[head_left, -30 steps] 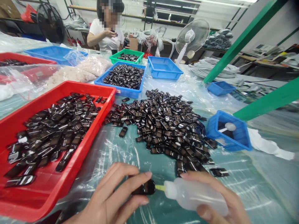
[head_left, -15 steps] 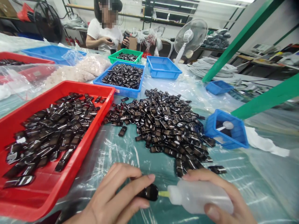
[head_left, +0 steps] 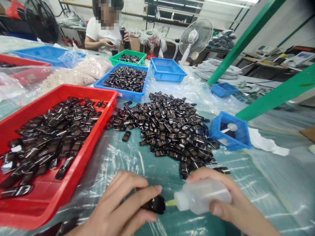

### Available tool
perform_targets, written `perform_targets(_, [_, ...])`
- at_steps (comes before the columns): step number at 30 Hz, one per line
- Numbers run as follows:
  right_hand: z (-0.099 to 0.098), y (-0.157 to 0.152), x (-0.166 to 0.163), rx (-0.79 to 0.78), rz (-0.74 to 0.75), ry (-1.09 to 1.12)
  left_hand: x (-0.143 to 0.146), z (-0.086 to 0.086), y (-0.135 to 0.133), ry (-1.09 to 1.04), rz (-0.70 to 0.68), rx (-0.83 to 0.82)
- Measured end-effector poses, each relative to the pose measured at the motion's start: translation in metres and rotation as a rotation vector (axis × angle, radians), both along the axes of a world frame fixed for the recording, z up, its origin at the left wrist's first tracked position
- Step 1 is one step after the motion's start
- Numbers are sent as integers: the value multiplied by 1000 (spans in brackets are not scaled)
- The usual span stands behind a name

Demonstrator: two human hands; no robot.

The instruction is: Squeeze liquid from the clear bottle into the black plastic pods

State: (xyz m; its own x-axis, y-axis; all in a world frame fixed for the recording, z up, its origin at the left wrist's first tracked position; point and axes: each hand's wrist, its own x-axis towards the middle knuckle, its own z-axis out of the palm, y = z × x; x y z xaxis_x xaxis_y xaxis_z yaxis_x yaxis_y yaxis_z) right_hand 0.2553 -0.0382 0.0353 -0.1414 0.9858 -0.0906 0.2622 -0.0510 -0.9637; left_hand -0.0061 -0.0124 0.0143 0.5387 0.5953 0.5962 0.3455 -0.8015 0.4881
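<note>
Between its thumb and fingers, my left hand point(head_left: 125, 203) holds a small glossy black plastic piece point(head_left: 157, 204), whose rounded end faces right. My right hand point(head_left: 221, 193) is closed round a translucent white squeeze bottle point(head_left: 203, 196) lying on its side in the grip. The bottle's yellow tip point(head_left: 171, 203) points left and ends right at the black piece; I cannot tell whether they touch. Beyond both hands, a heap of similar dark pieces point(head_left: 169, 127) lies on the plastic-covered table.
At left stands a red tray point(head_left: 81, 178) with many dark pieces. Blue trays point(head_left: 123, 95) and a green tray point(head_left: 112, 59) stand farther back. A small blue bin point(head_left: 236, 141) holds a white scoop-like item. Green posts point(head_left: 275, 93) slant at right. Across the table, a person point(head_left: 103, 34) holds dark objects.
The whole view has shifted slightly, so the surroundings sit a little farther left and up. My right hand has tilted the bottle a little; both hands keep their holds.
</note>
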Motion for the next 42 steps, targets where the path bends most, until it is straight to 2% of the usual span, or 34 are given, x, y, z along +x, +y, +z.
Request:
perform_targets(5, [0, 3, 1, 27, 57, 7, -2, 3, -6, 45, 23, -108])
perform_targets(12, [5, 5, -1, 16, 91, 29, 0, 1, -7, 15, 27, -100])
perform_targets(19, [-1, 2, -3, 72, 63, -26, -4, 2, -5, 64, 43, -128])
perform_targets(23, [-3, 1, -7, 63, -30, 37, -5, 2, -5, 58, 48, -131])
perform_targets(29, [-2, -2, -15, 35, -112, 60, -4, 2, -6, 51, 90, -119])
perform_targets(33, [-2, -5, -18, 4, -142, 72, -7, 3, -5, 104, 72, -109])
perform_targets(42, [-4, -7, -26, 124, -236, 27, -7, 3, -3, 98, 90, -113])
